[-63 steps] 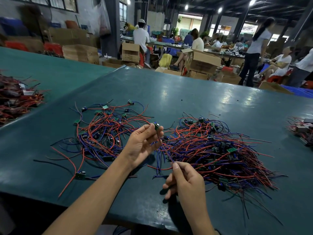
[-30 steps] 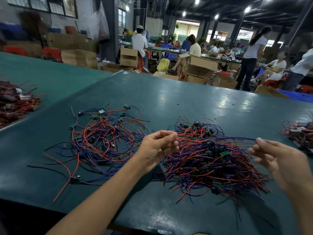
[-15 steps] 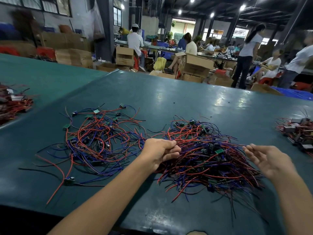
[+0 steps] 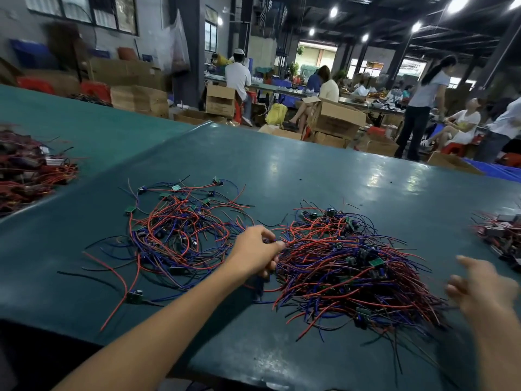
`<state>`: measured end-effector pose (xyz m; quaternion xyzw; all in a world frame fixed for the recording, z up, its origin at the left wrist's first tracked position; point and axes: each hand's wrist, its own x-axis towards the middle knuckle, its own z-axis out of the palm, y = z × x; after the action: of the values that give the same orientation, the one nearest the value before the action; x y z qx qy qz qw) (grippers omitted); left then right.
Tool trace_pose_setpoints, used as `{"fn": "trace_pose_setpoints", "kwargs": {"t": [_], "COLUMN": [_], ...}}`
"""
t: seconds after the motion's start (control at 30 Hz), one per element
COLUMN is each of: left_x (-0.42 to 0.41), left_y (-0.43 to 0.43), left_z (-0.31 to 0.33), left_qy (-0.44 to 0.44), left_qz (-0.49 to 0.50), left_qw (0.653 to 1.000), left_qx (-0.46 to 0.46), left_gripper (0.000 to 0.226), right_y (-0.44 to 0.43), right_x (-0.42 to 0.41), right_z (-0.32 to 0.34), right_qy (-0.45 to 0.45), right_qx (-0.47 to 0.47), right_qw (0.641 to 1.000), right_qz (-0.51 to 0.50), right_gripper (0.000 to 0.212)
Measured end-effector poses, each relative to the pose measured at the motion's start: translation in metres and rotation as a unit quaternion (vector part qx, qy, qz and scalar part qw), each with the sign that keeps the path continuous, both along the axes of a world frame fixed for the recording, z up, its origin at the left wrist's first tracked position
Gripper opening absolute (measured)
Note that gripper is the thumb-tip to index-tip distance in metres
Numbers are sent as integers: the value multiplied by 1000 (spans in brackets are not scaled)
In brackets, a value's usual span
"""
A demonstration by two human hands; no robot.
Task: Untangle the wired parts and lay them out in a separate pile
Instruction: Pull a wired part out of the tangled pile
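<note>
1. The left hand [image 4: 256, 253] reaches in from the near left. It sits at the left edge of the tangled heap [image 4: 352, 266], a dense mound of red and blue wires with small green circuit boards and dark parts.
2. Its fingers are curled in tight. Thumb and fingertips [image 4: 277, 245] are closed together right where a few red and blue strands leave the heap, so it seems to pinch those wires. The lower fingers are tucked under, against the wires.
3. The right hand [image 4: 479, 289] is at the near right, just beside the heap's right edge. It is blurred, but the fingers look loosely spread and I see nothing held in them. I cannot tell whether it touches the trailing wire ends there.
4. The tangled heap lies right of centre on the dark teal table top [image 4: 282, 170], between the two hands.
5. The looser spread pile [image 4: 180, 230] of the same red and blue wired parts lies just left of the left hand, its strands fanned out flat with small green boards at the far side. One red-wired part [image 4: 132, 296] lies apart at its near-left edge.
6. Another heap of mostly red wires [image 4: 28, 170] sits at the far left. A smaller cluster of parts [image 4: 501, 232] is at the right edge.
7. Beyond the table are brown cardboard boxes [image 4: 335, 115] and people sitting and standing.
</note>
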<state>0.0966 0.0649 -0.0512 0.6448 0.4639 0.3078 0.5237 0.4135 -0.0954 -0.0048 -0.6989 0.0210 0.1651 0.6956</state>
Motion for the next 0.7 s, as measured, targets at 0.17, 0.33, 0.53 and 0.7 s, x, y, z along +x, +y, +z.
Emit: {"fn": "trace_pose_setpoints", "kwargs": {"t": [0.17,0.33,0.53,0.7], "left_x": [-55,-98,-117,-123], "left_y": [37,83,86,86], "left_z": [16,35,31,41], "left_qy": [152,436,562,528], "left_qz": [70,-14,-93,-118], "left_qw": [943,858,795,825], "left_qx": [288,271,211,165], "left_gripper": [12,22,25,24], "right_y": [8,32,49,45], "right_x": [-87,-207,-216,-216], "right_z": [-15,-66,-96,-94], "right_qy": [-338,-661,-649,-633], "right_qx": [39,47,-162,-175], "right_qw": [934,731,655,656], "right_qz": [-112,165,352,371], "right_gripper": [14,15,8,14]}}
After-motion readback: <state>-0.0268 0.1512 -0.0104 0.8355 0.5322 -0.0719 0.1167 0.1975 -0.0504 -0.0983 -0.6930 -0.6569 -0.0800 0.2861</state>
